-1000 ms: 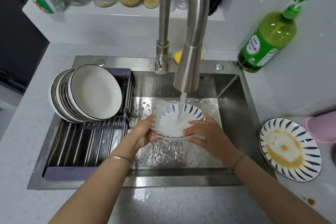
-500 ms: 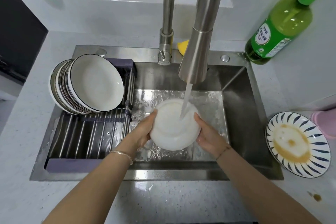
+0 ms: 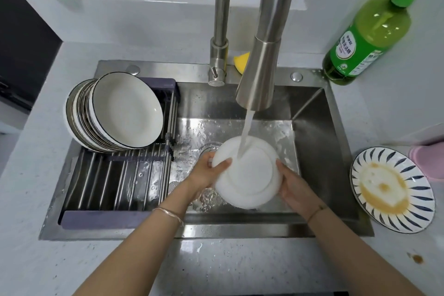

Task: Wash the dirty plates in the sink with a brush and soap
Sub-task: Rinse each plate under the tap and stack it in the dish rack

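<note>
White round ceramic plate (image 3: 249,175), underside up, over stainless steel sink (image 3: 319,146) beneath running water (image 3: 245,132). Gripped by left hand (image 3: 206,175) at nine o'clock, right hand (image 3: 293,185) at three. Risk: wet rim slipping, chipping on steel.

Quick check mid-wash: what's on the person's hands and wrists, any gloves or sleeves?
No gloves or sleeves in view. The left hand has a thin metal bangle at its wrist; the right hand has a thin dark cord bracelet at its wrist.
</note>
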